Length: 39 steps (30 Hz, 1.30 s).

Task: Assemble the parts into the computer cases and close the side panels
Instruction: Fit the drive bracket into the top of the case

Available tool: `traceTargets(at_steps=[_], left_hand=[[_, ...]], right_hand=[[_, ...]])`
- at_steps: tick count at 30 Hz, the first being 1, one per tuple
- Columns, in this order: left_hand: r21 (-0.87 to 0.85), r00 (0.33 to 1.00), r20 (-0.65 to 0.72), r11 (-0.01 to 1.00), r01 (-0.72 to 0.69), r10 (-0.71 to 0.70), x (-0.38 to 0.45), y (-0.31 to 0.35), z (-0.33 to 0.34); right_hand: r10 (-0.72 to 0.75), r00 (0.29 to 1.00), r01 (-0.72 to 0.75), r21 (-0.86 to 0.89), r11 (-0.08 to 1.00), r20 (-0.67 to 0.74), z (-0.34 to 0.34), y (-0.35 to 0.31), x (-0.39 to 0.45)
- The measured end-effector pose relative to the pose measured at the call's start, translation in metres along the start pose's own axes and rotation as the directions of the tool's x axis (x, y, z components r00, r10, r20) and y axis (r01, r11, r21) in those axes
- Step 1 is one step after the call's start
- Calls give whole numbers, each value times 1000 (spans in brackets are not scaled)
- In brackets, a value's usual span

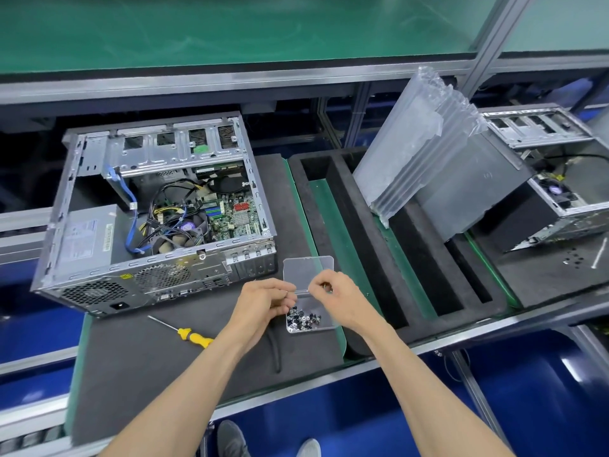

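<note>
**Both hands at the screw box**

Your left hand [263, 303] and right hand [336, 296] meet over the clear plastic screw box [308, 319], fingers curled at its open lid [308, 270]; what they pinch is too small to tell. The open computer case [158, 206] lies just behind, side panel off. A yellow-handled screwdriver [194, 338] rests on the dark mat [148, 367] to your left.

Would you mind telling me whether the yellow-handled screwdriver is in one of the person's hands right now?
No, the screwdriver lies untouched on the dark mat, left of both hands.
</note>
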State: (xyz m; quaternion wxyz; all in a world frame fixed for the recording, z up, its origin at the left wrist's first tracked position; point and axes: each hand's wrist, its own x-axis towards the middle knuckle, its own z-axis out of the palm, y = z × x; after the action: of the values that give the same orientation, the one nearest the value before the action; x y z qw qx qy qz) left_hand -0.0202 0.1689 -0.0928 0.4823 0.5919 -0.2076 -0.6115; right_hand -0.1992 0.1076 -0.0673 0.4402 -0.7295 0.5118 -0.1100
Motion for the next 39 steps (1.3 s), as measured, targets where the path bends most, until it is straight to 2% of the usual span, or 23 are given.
traceTargets(at_steps=[2, 5, 10, 14, 18, 20, 22, 24, 31, 36, 37, 39], left_hand=[[-63, 1000, 3, 998, 27, -27, 1, 0, 3], [-107, 998, -10, 993, 58, -60, 2, -1, 6], [-176, 984, 22, 968, 180, -179, 5, 2, 12], [-126, 992, 77, 986, 111, -102, 4, 2, 16], [-149, 992, 26, 981, 125, -123, 5, 5, 8], [-281, 985, 25, 944, 170, -170, 6, 8, -1], [-428, 981, 76, 883, 193, -178, 5, 9, -12], [-462, 980, 104, 864, 197, -168, 3, 9, -19], [-297, 985, 28, 940, 169, -168, 5, 4, -26], [-124, 978, -95, 977, 174, -187, 11, 1, -22], [-74, 978, -113, 983, 169, -176, 12, 0, -21], [29, 977, -146, 986, 164, -158, 13, 0, -18]], right_hand=[[14, 1000, -14, 127, 992, 3, -1, -3, 1], [24, 1000, -25, 187, 982, 5, -2, -4, 2], [20, 1000, -17, 172, 985, -16, 2, -5, 5], [-13, 998, 18, 97, 995, -56, 5, -7, 7], [-63, 985, 79, 90, 993, -161, 5, -8, 9], [-87, 978, 89, 1, 996, -187, 5, -2, 9], [-126, 988, 108, -175, 979, -91, 10, 5, 8], [-148, 988, 151, -334, 930, 35, 18, 9, 8], [-167, 970, 240, -554, 797, 179, 31, 8, 13], [-229, 950, 313, -643, 699, 213, 35, 11, 11], [-235, 947, 322, -646, 692, 220, 36, 11, 10], [-240, 957, 288, -568, 771, 160, 36, 8, 9]])
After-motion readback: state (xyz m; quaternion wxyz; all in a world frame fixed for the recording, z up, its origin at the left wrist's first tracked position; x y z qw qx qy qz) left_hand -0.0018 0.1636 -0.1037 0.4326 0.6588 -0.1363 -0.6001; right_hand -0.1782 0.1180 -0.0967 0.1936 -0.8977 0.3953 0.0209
